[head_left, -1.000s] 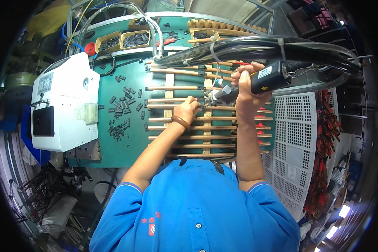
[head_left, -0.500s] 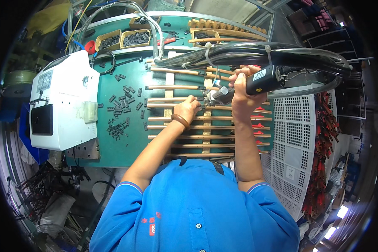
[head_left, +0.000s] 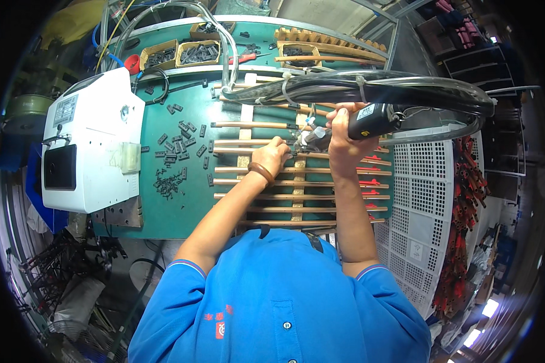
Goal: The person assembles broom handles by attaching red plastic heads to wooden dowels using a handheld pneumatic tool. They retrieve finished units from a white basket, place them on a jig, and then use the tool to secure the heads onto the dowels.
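A powered driver (head_left: pixel 369 121) is gripped in the right hand (head_left: pixel 340 140), tip angled down onto a wooden slat (head_left: pixel 248 150) of the rack on the green bench (head_left: pixel 175 206). The slat is pinched steady by the left hand (head_left: pixel 274 154), seemingly so the tip cannot wander. Small black parts (head_left: pixel 172 181) lie scattered nearby, beside a white machine (head_left: pixel 91 154).

We cannot see the tool tip (head_left: pixel 301 140); the left hand (head_left: pixel 274 155) covers it. At eleven o'clock, the parts inside the small boxes (head_left: pixel 180 53) are too tiny to tell.
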`<action>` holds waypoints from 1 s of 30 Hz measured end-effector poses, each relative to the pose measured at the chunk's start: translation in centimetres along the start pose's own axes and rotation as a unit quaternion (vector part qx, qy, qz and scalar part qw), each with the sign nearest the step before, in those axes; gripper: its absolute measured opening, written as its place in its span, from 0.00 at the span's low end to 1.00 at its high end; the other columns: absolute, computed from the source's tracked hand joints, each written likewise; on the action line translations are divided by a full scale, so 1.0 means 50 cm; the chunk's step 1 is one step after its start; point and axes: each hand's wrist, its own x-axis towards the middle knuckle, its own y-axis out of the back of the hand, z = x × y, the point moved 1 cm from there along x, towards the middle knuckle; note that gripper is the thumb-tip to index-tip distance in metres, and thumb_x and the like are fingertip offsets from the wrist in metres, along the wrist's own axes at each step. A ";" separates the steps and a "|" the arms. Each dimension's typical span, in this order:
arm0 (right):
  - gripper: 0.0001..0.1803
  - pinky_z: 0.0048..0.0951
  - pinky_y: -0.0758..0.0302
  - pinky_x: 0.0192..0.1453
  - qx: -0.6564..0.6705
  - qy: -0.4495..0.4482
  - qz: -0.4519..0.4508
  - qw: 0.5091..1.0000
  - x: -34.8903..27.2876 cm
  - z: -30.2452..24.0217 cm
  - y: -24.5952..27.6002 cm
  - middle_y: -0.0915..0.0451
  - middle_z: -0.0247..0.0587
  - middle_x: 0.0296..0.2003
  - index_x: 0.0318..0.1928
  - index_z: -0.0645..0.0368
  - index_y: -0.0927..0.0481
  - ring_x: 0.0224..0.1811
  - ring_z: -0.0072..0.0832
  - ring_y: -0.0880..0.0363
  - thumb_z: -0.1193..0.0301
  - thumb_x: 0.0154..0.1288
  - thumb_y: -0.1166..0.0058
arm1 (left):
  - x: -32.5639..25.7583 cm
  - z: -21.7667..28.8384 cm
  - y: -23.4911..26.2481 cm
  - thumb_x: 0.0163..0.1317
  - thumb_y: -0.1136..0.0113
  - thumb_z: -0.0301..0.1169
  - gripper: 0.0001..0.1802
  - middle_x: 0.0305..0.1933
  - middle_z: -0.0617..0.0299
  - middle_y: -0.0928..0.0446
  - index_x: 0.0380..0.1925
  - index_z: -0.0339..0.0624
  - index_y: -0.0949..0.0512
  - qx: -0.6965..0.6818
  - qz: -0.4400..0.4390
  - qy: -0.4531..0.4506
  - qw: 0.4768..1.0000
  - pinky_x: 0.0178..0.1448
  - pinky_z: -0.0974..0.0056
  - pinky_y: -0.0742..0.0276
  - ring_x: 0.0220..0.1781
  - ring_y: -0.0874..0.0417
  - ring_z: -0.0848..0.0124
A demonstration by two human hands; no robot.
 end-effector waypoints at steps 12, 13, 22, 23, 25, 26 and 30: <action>0.09 0.22 0.23 0.31 0.016 -0.004 0.025 1.000 -0.014 0.002 -0.010 0.23 0.40 0.29 0.38 0.65 0.29 0.27 0.22 0.23 0.86 0.57 0.50 | -0.001 -0.008 -0.006 0.54 0.36 0.35 0.08 0.39 0.63 0.25 0.32 0.47 0.21 0.010 -0.010 0.002 1.000 0.34 0.56 0.22 0.35 0.19 0.58; 0.08 0.22 0.23 0.31 0.032 -0.011 0.030 0.999 -0.014 -0.001 -0.013 0.23 0.40 0.29 0.38 0.66 0.29 0.27 0.22 0.23 0.86 0.57 0.50 | -0.001 -0.009 -0.006 0.54 0.36 0.35 0.08 0.39 0.63 0.25 0.32 0.47 0.21 0.006 -0.011 0.002 1.000 0.34 0.57 0.22 0.35 0.19 0.58; 0.12 0.22 0.22 0.32 -0.044 0.042 0.003 0.998 -0.024 0.020 0.004 0.24 0.39 0.31 0.42 0.65 0.31 0.28 0.21 0.24 0.87 0.58 0.49 | 0.000 -0.017 -0.005 0.53 0.35 0.33 0.08 0.40 0.63 0.24 0.33 0.47 0.21 -0.004 -0.026 -0.003 1.000 0.36 0.56 0.22 0.37 0.19 0.57; 0.13 0.20 0.24 0.35 -0.027 0.025 0.015 0.999 -0.028 0.020 0.004 0.25 0.37 0.32 0.42 0.65 0.30 0.30 0.19 0.26 0.87 0.56 0.48 | 0.001 -0.015 -0.003 0.53 0.35 0.33 0.08 0.40 0.63 0.24 0.33 0.47 0.21 -0.002 -0.031 -0.003 1.000 0.36 0.56 0.22 0.37 0.19 0.57; 0.15 0.18 0.28 0.42 0.007 -0.010 0.038 0.999 -0.038 0.025 0.007 0.27 0.34 0.35 0.42 0.65 0.30 0.34 0.16 0.29 0.87 0.54 0.45 | 0.004 -0.013 -0.004 0.52 0.35 0.33 0.08 0.40 0.63 0.25 0.32 0.48 0.22 0.002 -0.031 -0.008 0.999 0.36 0.56 0.22 0.36 0.19 0.57; 0.15 0.18 0.28 0.41 0.001 -0.003 0.035 0.999 -0.041 0.032 0.009 0.27 0.34 0.35 0.42 0.65 0.30 0.34 0.16 0.29 0.87 0.54 0.45 | 0.004 -0.014 -0.004 0.52 0.35 0.33 0.08 0.40 0.63 0.25 0.32 0.49 0.22 0.004 -0.026 -0.013 1.000 0.36 0.55 0.22 0.36 0.19 0.57; 0.14 0.18 0.28 0.41 -0.011 -0.006 0.012 1.000 -0.052 0.031 0.007 0.27 0.33 0.33 0.40 0.65 0.30 0.33 0.16 0.29 0.87 0.53 0.45 | 0.003 -0.011 0.003 0.52 0.35 0.34 0.08 0.40 0.63 0.26 0.32 0.50 0.22 0.024 -0.042 -0.004 0.999 0.35 0.55 0.22 0.35 0.19 0.57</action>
